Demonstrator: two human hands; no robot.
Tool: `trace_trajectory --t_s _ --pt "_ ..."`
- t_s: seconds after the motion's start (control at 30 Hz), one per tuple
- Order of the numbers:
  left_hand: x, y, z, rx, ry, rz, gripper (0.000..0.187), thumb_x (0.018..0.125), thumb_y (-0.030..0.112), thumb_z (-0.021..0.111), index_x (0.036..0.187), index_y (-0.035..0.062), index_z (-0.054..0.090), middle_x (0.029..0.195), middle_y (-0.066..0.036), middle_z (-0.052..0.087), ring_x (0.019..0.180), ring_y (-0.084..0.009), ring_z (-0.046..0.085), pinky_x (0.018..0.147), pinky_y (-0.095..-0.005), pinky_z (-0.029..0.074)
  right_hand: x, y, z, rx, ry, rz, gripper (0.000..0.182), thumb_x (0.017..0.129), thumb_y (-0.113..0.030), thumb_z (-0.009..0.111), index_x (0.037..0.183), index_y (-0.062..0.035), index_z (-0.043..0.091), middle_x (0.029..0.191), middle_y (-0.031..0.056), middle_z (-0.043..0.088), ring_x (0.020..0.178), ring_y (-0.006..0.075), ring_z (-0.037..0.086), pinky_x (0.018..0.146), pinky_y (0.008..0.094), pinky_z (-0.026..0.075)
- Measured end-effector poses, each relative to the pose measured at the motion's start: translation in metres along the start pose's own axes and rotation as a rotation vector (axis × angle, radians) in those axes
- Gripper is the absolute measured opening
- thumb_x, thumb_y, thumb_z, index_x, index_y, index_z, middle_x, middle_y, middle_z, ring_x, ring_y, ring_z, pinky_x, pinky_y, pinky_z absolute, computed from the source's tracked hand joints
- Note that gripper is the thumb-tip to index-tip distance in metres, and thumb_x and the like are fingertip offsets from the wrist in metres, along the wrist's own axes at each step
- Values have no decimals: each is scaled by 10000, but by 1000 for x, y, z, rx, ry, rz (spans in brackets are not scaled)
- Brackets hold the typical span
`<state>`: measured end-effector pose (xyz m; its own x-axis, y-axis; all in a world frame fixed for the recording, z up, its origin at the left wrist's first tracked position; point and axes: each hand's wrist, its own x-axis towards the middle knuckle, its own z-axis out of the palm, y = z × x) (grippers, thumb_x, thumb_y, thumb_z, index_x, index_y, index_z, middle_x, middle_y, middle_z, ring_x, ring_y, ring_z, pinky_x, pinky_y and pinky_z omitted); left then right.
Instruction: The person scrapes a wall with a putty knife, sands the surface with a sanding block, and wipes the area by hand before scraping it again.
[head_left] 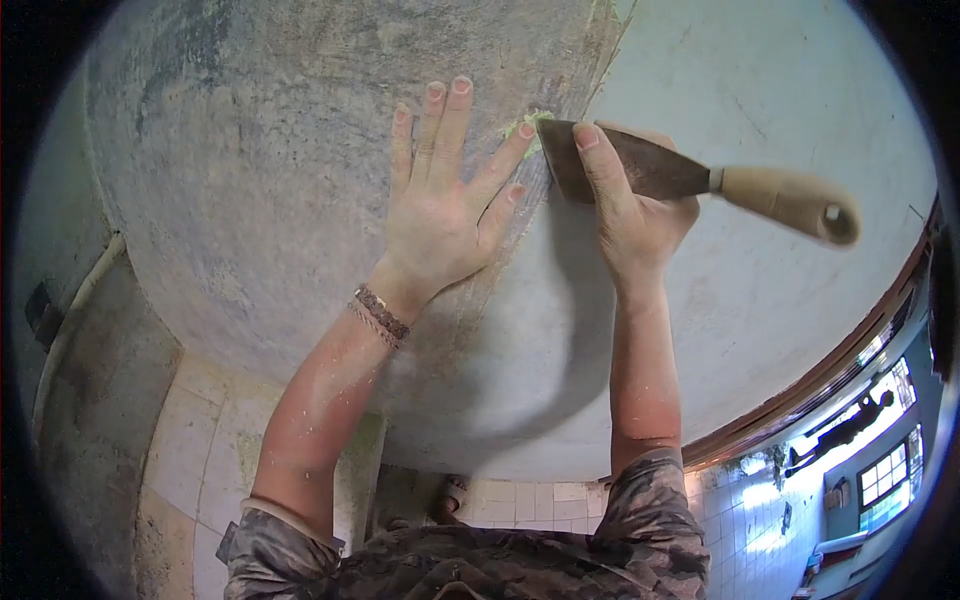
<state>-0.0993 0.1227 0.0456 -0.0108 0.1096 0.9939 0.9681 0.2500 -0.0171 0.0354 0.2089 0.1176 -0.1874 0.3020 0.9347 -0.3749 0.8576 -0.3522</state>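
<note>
My right hand (640,205) grips a putty knife (665,172) by its metal blade, thumb on the near face, with the wooden handle pointing right. The blade's edge meets the boundary between the bare grey wall (270,150) and the pale green painted wall (760,90). My left hand (440,215) lies spread on the bare grey part, fingers apart. Its index fingertip is close to the blade's edge, beside a small patch of loosened green paint (535,120). Dust coats both hands. A bracelet (380,315) is around the left wrist.
White floor tiles (530,500) are below, with part of a foot (450,500) showing. A pipe (75,300) runs along the left. At the right are windows (885,475) and a dark figure-like shape (845,435) too small to make out.
</note>
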Motion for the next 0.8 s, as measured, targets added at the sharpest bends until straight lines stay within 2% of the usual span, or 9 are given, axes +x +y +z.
trace_trajectory --t_s 0.1,0.27,0.33,0.37,0.4,0.5,0.6,0.73,0.8 --pt "-2 0 1 -13 6 8 476 905 323 601 1375 252 571 1572 -234 240 1476 -382 186 1182 -554 104 3 7 -4 219 169 -15 213 845 -167 786 925 13 706 819 52 713 753 106 651 728 239 521" --pt "0 2 0 -10 10 23 449 915 286 589 1350 172 598 1562 -259 249 1466 -413 193 1179 -538 100 -3 5 -6 77 -38 -37 192 844 -143 784 902 25 710 853 58 719 762 102 653 724 243 526" --pt "-1 1 1 4 11 11 476 909 323 596 1378 249 567 1569 -237 244 1476 -380 186 1183 -554 104 2 1 -6 326 176 59 189 841 -145 786 899 21 716 869 58 723 775 105 659 731 246 526" --pt "-1 1 2 8 16 6 476 909 323 596 1378 249 567 1569 -237 244 1476 -380 186 1183 -554 104 0 0 2 181 213 110 200 840 -149 788 915 23 720 848 39 720 764 104 658 735 252 528" --pt "-1 1 1 8 17 8 478 911 323 594 1382 249 563 1569 -238 245 1476 -382 186 1183 -554 103 -2 6 6 40 86 -89 202 843 -148 784 917 27 716 842 30 718 763 97 654 737 255 529" --pt "0 2 0 13 14 9 480 913 322 590 1386 246 558 1568 -240 246 1476 -384 186 1183 -552 105 -2 6 -5 -4 -35 -20 228 844 -173 785 925 28 711 835 36 717 759 94 653 727 254 525" --pt "-1 2 1 8 20 7 483 913 318 589 1389 244 555 1567 -241 248 1475 -385 186 1184 -548 108 0 8 -2 313 166 -43 257 837 -209 795 916 21 710 816 58 716 744 100 651 704 251 518" --pt "-1 2 1 8 26 10 482 913 311 588 1388 242 556 1567 -239 248 1476 -384 184 1186 -544 108 -4 6 -3 -57 -45 -26 246 849 -218 785 889 14 715 795 45 705 720 98 632 671 246 505" --pt "-1 3 0 3 26 23 473 908 294 597 1372 201 575 1562 -249 257 1470 -400 192 1183 -537 111 -1 6 2 305 206 44 242 854 -214 777 889 16 711 796 33 705 707 99 631 671 249 502"
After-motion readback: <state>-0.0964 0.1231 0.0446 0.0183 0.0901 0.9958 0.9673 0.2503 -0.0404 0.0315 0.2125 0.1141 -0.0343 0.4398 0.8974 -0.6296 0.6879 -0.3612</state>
